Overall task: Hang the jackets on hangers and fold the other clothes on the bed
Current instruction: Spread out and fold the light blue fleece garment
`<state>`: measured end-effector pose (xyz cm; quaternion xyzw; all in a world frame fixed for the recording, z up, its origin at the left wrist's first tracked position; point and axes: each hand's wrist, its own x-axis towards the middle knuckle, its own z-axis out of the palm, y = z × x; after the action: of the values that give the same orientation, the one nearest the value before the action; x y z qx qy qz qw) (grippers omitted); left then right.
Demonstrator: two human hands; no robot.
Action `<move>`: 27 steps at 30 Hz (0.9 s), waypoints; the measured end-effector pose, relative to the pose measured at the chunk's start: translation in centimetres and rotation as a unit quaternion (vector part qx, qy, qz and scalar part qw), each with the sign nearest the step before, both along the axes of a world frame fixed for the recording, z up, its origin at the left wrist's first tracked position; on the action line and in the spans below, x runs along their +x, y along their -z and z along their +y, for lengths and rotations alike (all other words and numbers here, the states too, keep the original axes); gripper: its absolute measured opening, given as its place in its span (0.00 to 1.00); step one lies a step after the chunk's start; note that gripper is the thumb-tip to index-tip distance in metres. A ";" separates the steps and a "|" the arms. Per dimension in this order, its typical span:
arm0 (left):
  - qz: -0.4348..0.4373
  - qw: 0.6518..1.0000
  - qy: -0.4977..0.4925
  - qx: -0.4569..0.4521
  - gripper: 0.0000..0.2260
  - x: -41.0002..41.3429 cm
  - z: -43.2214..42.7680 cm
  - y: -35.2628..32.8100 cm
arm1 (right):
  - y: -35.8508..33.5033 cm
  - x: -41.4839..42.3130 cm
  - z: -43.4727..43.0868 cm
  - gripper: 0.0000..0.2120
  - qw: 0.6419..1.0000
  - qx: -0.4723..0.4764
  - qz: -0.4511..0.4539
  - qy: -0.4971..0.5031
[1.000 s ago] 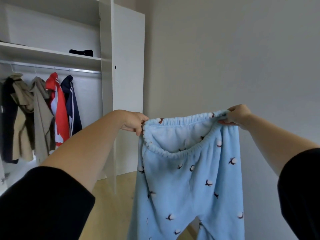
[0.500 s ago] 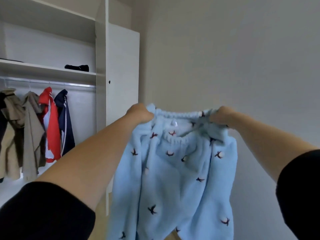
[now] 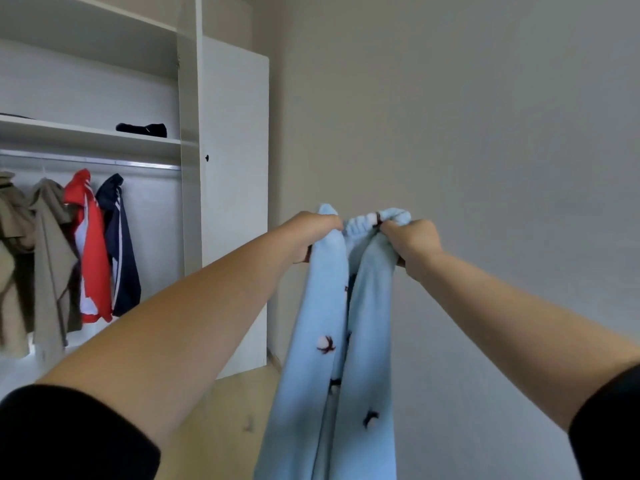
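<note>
- Both hands raised at arm's length, close together, nearly knuckle to knuckle, around 12 to 1 o'clock from frame centre.
- Left hand (image 3: 313,233) clenched on one end of the waistband, fingers curled over the fleece.
- Right hand (image 3: 412,240) clenched on the other end, a bunch of waistband poking up above the knuckles.
- Pants (image 3: 332,341): pale blue fleece with small dark-and-white cotton-boll prints, held up in the air, waistband gathered between the two fists, legs hanging straight down side by side toward 6 o'clock and out of frame at the bottom edge.
- Black sleeves (image 3: 76,434) pushed up near both elbows, at 7 and 4 o'clock.
- Wardrobe (image 3: 190,168) at 9 to 10 o'clock, open, white, well behind the hands.
- Rail (image 3: 90,162) under the shelf, carrying jackets: two beige (image 3: 45,244), one red (image 3: 90,247), one navy (image 3: 119,244), hanging next to each other.
- Dark folded item (image 3: 142,129) on the shelf above the rail.
- Plain wall (image 3: 485,133) behind the pants from 12 to 3 o'clock.
- Strip of wooden floor (image 3: 221,403) at 6 to 7 o'clock.
</note>
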<state>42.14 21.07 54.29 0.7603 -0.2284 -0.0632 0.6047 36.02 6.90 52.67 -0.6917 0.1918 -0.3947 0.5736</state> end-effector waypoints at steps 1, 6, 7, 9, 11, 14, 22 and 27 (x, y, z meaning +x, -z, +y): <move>-0.006 1.000 0.013 -0.008 0.04 -0.5 -0.6 0.2 | 0.3 -0.2 0.3 0.07 1.000 -0.005 -0.011 -0.005; 0.019 0.991 0.070 -0.109 0.09 -1.4 -2.6 1.3 | 0.9 -1.8 0.4 0.09 0.997 -0.039 -0.007 -0.064; 0.022 0.988 0.082 -0.127 0.10 -1.5 -2.9 1.6 | 1.1 -2.1 0.2 0.09 0.995 -0.056 0.002 -0.083; 0.034 0.984 0.100 -0.147 0.09 -1.7 -3.4 2.0 | 1.3 -2.7 -0.4 0.07 0.986 -0.094 0.036 -0.130; 0.066 0.979 0.117 -0.151 0.08 -1.9 -3.4 2.1 | 1.6 -3.3 -1.0 0.10 0.971 -0.125 0.067 -0.193; 0.046 0.978 0.156 -0.128 0.17 -2.1 -3.8 1.8 | 2.5 -3.5 -1.6 0.25 0.963 -0.134 0.055 -0.226; -0.240 0.968 0.064 -0.047 0.09 -0.3 -3.3 2.3 | 2.9 -3.5 -4.4 0.14 0.991 -0.033 -0.050 -0.119; -0.126 0.955 0.266 0.047 0.36 1.3 -1.5 2.8 | 2.6 -4.1 -5.4 0.10 0.958 0.038 -0.063 -0.277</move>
<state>43.40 19.59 51.50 0.7015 -0.4934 -0.1358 0.4960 31.89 1.51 50.12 -0.6687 -0.0292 -0.2554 0.6977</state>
